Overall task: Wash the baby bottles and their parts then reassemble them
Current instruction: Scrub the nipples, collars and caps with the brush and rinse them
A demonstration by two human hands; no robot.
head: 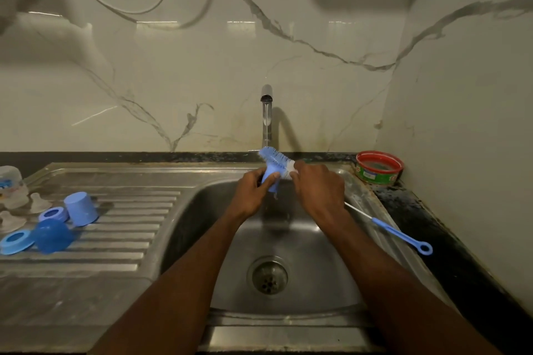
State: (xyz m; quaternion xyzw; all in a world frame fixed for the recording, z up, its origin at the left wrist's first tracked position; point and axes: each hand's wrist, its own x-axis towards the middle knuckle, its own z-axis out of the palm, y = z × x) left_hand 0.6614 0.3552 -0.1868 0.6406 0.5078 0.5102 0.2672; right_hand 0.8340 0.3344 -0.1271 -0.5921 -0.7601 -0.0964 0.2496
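Over the steel sink [288, 305], under the running tap [266, 101], my left hand [252, 196] grips a light blue bottle cap [271, 179]. My right hand [318, 190] holds a bottle brush [275, 157] by its wire stem, bristles resting against the cap; its blue handle [403, 236] sticks out to the right. On the drainboard at left lie two blue caps [80, 209] [53, 236], two blue collar rings [53, 214] [16, 241], clear teats [39, 202] and a clear bottle [11, 181].
A round red and green tub [378, 167] stands on the dark counter at the sink's back right corner. The marble wall rises close behind the tap and along the right side. The drain [268, 275] sits in the middle of the basin.
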